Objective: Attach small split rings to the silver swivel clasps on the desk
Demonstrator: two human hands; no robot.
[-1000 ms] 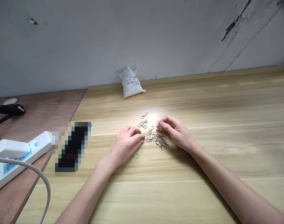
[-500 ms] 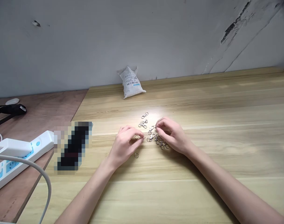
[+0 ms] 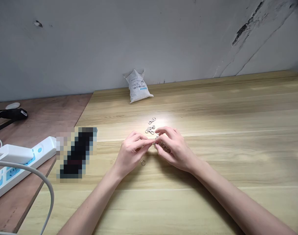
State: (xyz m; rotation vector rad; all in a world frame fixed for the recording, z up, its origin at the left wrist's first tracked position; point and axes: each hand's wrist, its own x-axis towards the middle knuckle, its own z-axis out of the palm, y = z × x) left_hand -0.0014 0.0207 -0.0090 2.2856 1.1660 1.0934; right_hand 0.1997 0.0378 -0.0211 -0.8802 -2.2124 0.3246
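Observation:
My left hand [image 3: 134, 148] is closed in a pinch, with a small metal swivel clasp [image 3: 154, 143] at its fingertips, mostly covered. Facing it, my right hand [image 3: 174, 147] has its thumb and forefinger closed around the clasp's other end. Under the right palm and fingers lies a pile of metal clasps with rings [image 3: 165, 147], partly hidden. Just beyond the hands, a few more clasps [image 3: 150, 130] lie together, and another single clasp [image 3: 152, 120] is farther back. A loose split ring [image 3: 143, 163] rests on the wood below my left fingers.
At the back of the wooden table [image 3: 212, 107] a white plastic packet [image 3: 139, 88] leans near the wall. On the left are a blurred-out dark object [image 3: 77, 153], a white power strip [image 3: 44, 150] with plugs, a grey cable [image 3: 49, 189] and a black device [image 3: 15, 114].
My right hand has moved left and slightly down, bringing its fingertips to the left hand's fingertips and covering more of the pile. The left hand has stayed nearly in place.

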